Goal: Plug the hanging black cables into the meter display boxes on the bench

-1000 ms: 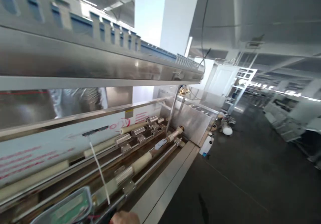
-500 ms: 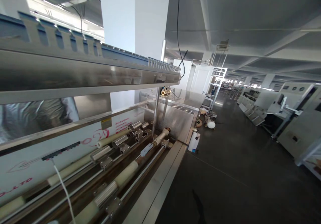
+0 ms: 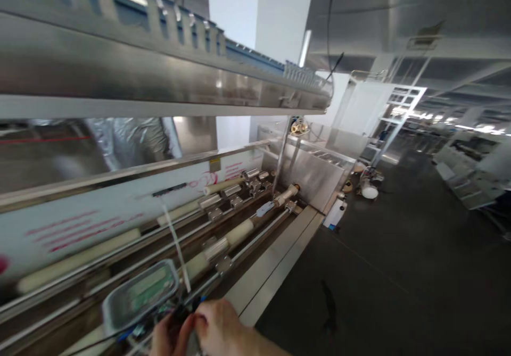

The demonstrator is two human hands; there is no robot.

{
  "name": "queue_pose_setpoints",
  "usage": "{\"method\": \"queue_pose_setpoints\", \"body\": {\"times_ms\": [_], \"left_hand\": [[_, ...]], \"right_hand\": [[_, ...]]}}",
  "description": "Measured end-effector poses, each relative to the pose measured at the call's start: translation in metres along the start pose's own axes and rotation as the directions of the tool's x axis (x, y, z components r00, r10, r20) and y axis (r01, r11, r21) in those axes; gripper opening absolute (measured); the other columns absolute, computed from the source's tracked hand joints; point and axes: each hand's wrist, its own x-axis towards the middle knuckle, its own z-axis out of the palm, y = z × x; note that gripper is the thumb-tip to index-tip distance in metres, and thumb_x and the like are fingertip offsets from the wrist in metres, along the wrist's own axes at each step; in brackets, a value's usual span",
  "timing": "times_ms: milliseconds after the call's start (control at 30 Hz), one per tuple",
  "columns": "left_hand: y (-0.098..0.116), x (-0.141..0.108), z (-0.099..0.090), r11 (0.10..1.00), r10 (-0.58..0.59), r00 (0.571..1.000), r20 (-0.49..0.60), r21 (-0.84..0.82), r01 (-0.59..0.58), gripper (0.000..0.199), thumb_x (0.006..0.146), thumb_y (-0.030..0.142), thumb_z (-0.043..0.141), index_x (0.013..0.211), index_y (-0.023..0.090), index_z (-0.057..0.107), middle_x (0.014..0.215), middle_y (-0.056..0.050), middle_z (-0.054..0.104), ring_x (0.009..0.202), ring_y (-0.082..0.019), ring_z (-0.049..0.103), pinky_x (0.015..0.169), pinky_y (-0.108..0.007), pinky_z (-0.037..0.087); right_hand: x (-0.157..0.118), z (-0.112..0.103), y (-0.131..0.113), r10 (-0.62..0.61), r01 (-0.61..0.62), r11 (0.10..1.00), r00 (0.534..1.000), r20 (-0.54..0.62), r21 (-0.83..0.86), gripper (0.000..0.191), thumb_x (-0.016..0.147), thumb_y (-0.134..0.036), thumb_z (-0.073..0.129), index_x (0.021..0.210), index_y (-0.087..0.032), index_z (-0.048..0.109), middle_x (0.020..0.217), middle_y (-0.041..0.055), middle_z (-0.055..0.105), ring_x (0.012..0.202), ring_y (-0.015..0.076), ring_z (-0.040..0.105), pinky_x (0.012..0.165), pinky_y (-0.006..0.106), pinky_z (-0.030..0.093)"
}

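Observation:
At the bottom of the view my left hand [image 3: 171,339] and my right hand [image 3: 221,321] meet, fingers bent and pressed together. Both are closed around a small dark piece that I cannot make out, partly hidden by the fingers and blurred. A white cable [image 3: 175,239] runs down toward it from a black strip [image 3: 170,190] on the machine's white panel. Just left of my hands, a clear plastic tub [image 3: 107,311] holding a green circuit board [image 3: 149,289] rests over the rollers. Thin wires and small blue parts lie between tub and hands.
Pale rollers [image 3: 239,232] and metal rods run lengthwise inside the machine. A long steel beam [image 3: 159,76] with a slotted blue channel crosses above. The machine's flat metal edge [image 3: 275,260] borders the dark floor [image 3: 359,303]. A white ladder frame [image 3: 399,124] stands farther back.
The view has turned left and down, so the scene sits farther right. Both my hands and the tub with the circuit board are now in sight at the bottom.

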Motion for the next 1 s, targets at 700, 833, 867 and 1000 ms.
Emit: {"method": "queue_pose_setpoints", "body": {"times_ms": [700,833,867,1000], "left_hand": [[-0.015,-0.057,-0.065,0.994,0.059,0.997,-0.043,0.099,-0.055,0.024,0.088,0.031,0.043,0.106,0.017,0.050,0.103,-0.011,0.056,0.097,-0.024,0.054,0.088,-0.041,0.045],[0.004,-0.045,-0.023,0.936,-0.057,0.960,0.274,-0.320,0.146,0.035,0.089,0.035,0.041,0.117,0.016,0.045,0.102,-0.011,0.058,0.094,-0.020,0.056,0.083,-0.034,0.047],[0.006,-0.040,-0.016,0.907,-0.045,0.941,0.335,-0.382,0.180,0.038,0.088,0.036,0.041,0.120,0.015,0.044,0.101,-0.011,0.059,0.093,-0.020,0.057,0.081,-0.033,0.048],[0.006,-0.028,-0.004,0.851,-0.004,0.870,0.493,-0.455,0.261,0.042,0.084,0.037,0.047,0.119,0.013,0.051,0.088,-0.009,0.062,0.079,-0.020,0.059,0.065,-0.027,0.049]], "right_hand": [[-0.032,-0.005,0.030,0.037,-0.084,0.878,0.994,0.107,0.471,0.020,0.084,-0.030,0.045,0.088,-0.019,0.062,0.083,0.0042,0.067,0.072,0.0166,0.061,0.067,0.026,0.045],[-0.031,-0.007,0.017,0.022,-0.138,0.804,0.979,0.204,0.578,0.023,0.083,-0.035,0.048,0.083,-0.018,0.063,0.079,0.0049,0.067,0.073,0.0176,0.061,0.066,0.026,0.045],[-0.031,-0.007,0.015,0.012,-0.149,0.787,0.974,0.227,0.598,0.023,0.083,-0.036,0.049,0.082,-0.017,0.063,0.079,0.0052,0.068,0.074,0.0181,0.061,0.068,0.027,0.046],[-0.031,-0.006,0.014,-0.011,-0.168,0.740,0.965,0.261,0.651,0.023,0.081,-0.037,0.052,0.081,-0.017,0.064,0.082,0.0060,0.068,0.079,0.0194,0.061,0.073,0.028,0.046]]}}
